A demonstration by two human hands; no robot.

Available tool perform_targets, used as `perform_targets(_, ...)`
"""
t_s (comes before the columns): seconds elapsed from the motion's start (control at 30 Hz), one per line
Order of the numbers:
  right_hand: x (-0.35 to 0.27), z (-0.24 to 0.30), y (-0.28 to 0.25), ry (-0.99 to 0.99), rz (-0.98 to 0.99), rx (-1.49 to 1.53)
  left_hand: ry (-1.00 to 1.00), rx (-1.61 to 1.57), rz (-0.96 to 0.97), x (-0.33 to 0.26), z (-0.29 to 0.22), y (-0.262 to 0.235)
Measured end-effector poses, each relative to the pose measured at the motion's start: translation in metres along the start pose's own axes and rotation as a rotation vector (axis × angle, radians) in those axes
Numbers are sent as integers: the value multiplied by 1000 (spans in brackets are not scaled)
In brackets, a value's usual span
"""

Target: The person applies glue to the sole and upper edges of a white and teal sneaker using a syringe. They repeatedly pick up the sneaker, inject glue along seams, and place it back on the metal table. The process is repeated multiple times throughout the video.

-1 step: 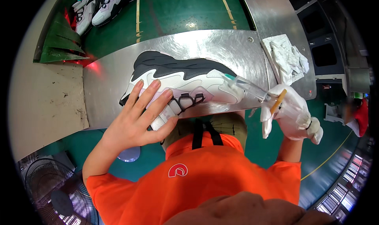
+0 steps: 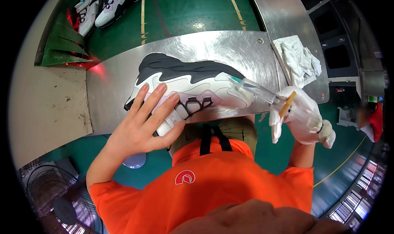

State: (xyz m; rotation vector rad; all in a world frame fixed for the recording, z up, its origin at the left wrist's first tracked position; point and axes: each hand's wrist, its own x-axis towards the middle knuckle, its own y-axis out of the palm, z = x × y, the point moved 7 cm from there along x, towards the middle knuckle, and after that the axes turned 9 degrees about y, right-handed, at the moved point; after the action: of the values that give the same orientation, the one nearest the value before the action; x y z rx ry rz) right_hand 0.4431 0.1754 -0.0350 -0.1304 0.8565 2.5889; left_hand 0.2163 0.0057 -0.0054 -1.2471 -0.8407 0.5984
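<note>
A white sneaker with a dark grey sole lies on its side on a shiny metal table. My bare left hand holds it down at the laces, fingers spread over the upper and thumb tucked under the tongue. My right hand, in a white glove, grips a clear syringe-like applicator. Its tip rests at the toe end of the sneaker. A thin orange stick pokes out of the same gloved fist.
A crumpled white cloth lies on the table's right end. A pair of pale sneakers sits on the green floor at the far left. A floor fan stands at the lower left, and a beige slab adjoins the table's left.
</note>
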Motion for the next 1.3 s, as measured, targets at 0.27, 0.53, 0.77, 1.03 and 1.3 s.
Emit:
perform_targets(0.27, 6, 0, -7, 201, -191, 12, -22, -99, -1, 14, -3, 1)
perform_targets(0.53, -12, 14, -17, -111, 82, 114, -59, -87, 121, 8, -5, 0)
perform_targets(0.77, -10, 7, -27, 28, -68, 49, -82, -67, 124, 17, -19, -7)
perform_targets(1.03, -11, -14, -45, -180, 104, 276, -161, -30, 115, 18, -32, 1)
perform_targets(1.3, -17, -34, -54, -225, -20, 372, -186, 23, 74, 18, -40, 1)
